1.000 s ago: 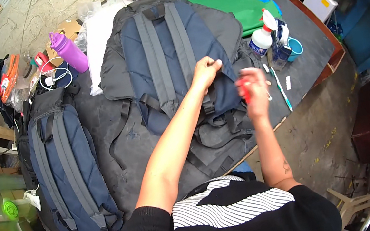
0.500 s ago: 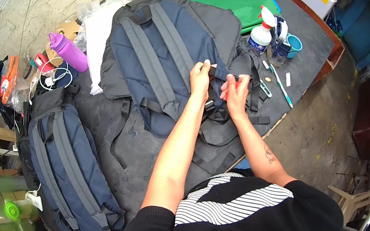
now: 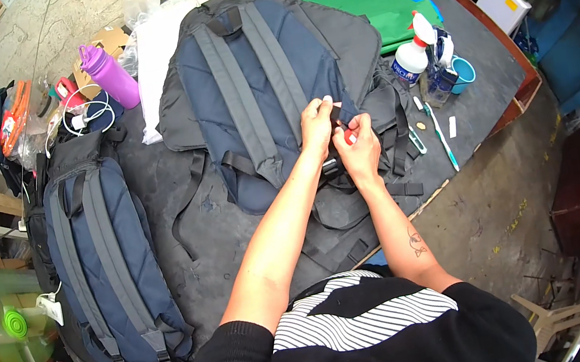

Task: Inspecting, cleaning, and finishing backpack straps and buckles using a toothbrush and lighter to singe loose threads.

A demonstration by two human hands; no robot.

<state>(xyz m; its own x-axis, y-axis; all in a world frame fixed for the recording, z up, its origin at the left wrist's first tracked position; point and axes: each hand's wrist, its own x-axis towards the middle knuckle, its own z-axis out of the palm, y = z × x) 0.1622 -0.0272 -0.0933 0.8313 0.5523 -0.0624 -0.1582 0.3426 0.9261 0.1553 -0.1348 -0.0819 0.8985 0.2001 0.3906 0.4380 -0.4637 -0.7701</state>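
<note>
A large navy and grey backpack (image 3: 311, 53) lies on the table, its two grey shoulder straps facing up. At its lower right edge, my left hand (image 3: 317, 132) pinches a piece of dark strap (image 3: 338, 117) between thumb and fingers. Close beside it, my right hand (image 3: 361, 153) is closed around a small red object (image 3: 350, 137), mostly hidden by the fingers, so its kind is unclear. The right fingertips meet the dark strap near the left ones. Loose black webbing and buckles (image 3: 408, 189) spread below and right of the hands.
A second navy backpack (image 3: 123, 249) lies at the left. Right of my hands are a toothbrush (image 3: 442, 138), a spray bottle (image 3: 409, 57) and a light-blue cup (image 3: 464, 71). A purple bottle (image 3: 108, 75) and green fabric (image 3: 368, 6) are farther back. The table's edge (image 3: 429, 201) runs along the right.
My right hand has moved left and closed in beside my left hand, its fingers curling more around the red object. The left hand keeps its pinch with little movement.
</note>
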